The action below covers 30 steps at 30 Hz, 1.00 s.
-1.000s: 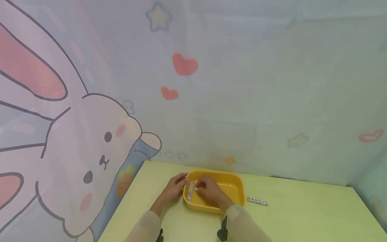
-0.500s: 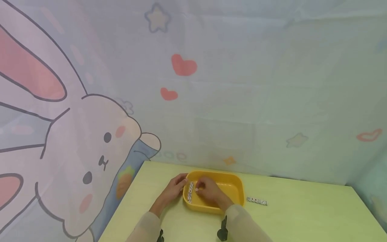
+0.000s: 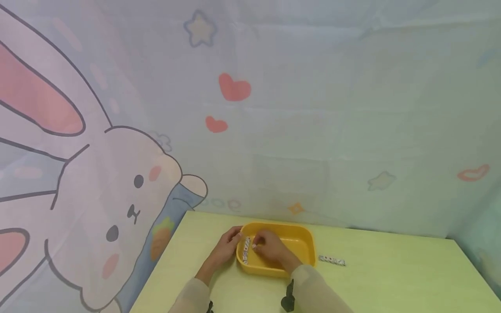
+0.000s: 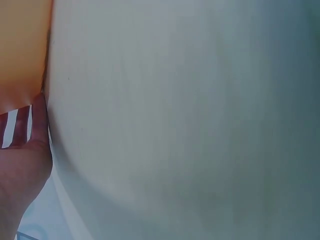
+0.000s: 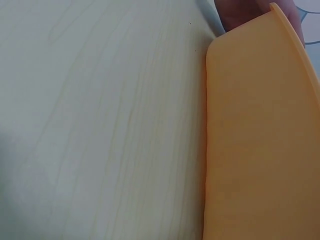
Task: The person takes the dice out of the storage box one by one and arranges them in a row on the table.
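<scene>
My left hand [image 3: 226, 248] rests at the left end of the yellow tray [image 3: 270, 271], its thumb by the rim. The left wrist view has its straight fingers [image 4: 39, 117] touching the tray's outer wall. Inside the tray, my right hand [image 3: 272, 249] pinches a small white die [image 3: 254, 246] between thumb and fingertips. Just left of that die, a row of several white dice [image 3: 245, 250] runs along the tray's left wall. The right wrist view shows the tray's outer side [image 5: 260, 135], with the pinching fingers out of sight.
To the right of the tray, a second row of several dice [image 3: 332, 260] lies on the pale yellow table [image 3: 391, 278]. Behind the table hangs a cloth backdrop [image 3: 282, 130] printed with a rabbit, hearts and stars.
The right hand keeps pinching the die, which shifts only very slightly near the row. The left hand stays at the tray's end. The head view tilts a little.
</scene>
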Each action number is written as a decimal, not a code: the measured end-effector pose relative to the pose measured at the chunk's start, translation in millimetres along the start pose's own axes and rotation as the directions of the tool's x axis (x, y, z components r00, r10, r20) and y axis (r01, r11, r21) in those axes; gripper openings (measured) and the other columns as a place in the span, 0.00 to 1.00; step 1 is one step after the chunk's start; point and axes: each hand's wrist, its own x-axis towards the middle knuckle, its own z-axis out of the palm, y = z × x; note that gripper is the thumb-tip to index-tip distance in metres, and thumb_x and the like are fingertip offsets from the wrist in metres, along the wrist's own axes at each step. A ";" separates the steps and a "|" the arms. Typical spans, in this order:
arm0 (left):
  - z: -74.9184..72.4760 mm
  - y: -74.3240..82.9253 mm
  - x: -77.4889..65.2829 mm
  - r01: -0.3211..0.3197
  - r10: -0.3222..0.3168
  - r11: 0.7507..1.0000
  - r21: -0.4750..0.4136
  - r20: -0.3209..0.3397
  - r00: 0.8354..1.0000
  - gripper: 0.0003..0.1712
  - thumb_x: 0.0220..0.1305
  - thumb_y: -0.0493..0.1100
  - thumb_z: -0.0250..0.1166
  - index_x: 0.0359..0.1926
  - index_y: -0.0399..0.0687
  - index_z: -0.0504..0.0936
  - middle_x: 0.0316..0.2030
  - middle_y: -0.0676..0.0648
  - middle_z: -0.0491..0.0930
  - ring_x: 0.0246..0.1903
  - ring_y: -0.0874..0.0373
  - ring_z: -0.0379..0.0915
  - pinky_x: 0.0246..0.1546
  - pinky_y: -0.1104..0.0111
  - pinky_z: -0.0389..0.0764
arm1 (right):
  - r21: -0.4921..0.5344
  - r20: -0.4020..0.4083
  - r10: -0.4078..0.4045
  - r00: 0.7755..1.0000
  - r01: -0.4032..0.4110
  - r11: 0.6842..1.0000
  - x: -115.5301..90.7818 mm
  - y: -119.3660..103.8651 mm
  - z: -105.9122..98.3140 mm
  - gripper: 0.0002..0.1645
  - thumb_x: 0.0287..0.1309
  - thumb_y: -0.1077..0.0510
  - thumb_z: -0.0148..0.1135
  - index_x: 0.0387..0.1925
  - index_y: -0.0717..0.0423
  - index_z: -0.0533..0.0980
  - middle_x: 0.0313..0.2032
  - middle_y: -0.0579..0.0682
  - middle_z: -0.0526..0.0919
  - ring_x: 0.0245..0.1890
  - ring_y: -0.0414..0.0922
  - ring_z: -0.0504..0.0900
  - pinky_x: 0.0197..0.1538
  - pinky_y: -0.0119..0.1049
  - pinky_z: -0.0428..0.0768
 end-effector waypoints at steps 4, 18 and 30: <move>2.9 -3.3 1.4 -0.008 0.008 1.000 -0.005 0.004 1.000 0.24 0.86 0.44 0.50 0.73 0.37 0.72 0.69 0.34 0.75 0.71 0.38 0.68 0.75 0.42 0.63 | -0.008 0.007 0.041 0.999 -0.041 0.999 -2.2 0.4 -1.9 0.04 0.55 0.69 0.69 0.33 0.60 0.82 0.35 0.49 0.83 0.39 0.44 0.78 0.50 0.43 0.79; -0.2 -5.6 -2.2 0.055 -0.055 0.995 -0.079 0.001 0.998 0.26 0.86 0.48 0.52 0.74 0.38 0.71 0.69 0.34 0.74 0.64 0.41 0.74 0.65 0.54 0.79 | -0.040 0.034 0.065 0.997 -0.064 0.997 -1.7 -5.0 2.1 0.06 0.54 0.69 0.72 0.34 0.61 0.82 0.37 0.50 0.83 0.42 0.46 0.78 0.54 0.45 0.79; -0.5 -10.2 -0.4 0.078 -0.077 0.987 -0.140 0.011 0.997 0.27 0.86 0.49 0.53 0.74 0.37 0.71 0.69 0.33 0.74 0.63 0.41 0.76 0.59 0.58 0.83 | -0.080 0.045 0.063 0.997 -0.060 0.995 0.7 -7.0 0.2 0.05 0.57 0.65 0.71 0.34 0.56 0.82 0.34 0.44 0.82 0.37 0.43 0.77 0.47 0.40 0.79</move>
